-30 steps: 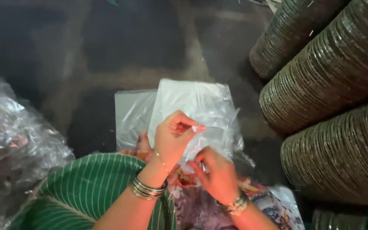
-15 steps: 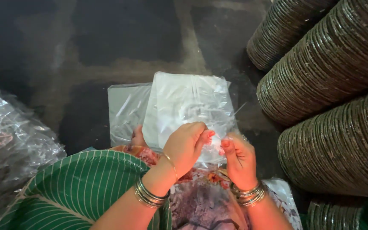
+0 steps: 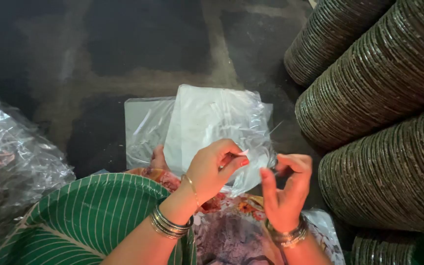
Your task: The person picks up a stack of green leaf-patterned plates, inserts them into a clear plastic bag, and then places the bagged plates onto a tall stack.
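A clear plastic bag (image 3: pixel 212 122) lies over a flat stack of similar bags (image 3: pixel 145 127) on the dark floor in front of me. My left hand (image 3: pixel 214 169) pinches the near edge of that bag between thumb and fingers. My right hand (image 3: pixel 285 189) grips the same edge just to the right, fingers curled on the film. Both wrists wear metal bangles. A green plate with pale stripes (image 3: pixel 94 216) rests on my lap, under my left forearm.
Long stacks of dark green plates (image 3: pixel 379 83) lie on their sides along the right. A crumpled heap of clear plastic (image 3: pixel 11 162) fills the left edge. Patterned cloth (image 3: pixel 231 230) covers my lap. A foot (image 3: pixel 159 158) shows under the bag.
My right hand has moved right along the bag's edge, away from my left hand. The view has shifted slightly; the bag's near edge is pulled up and spread.
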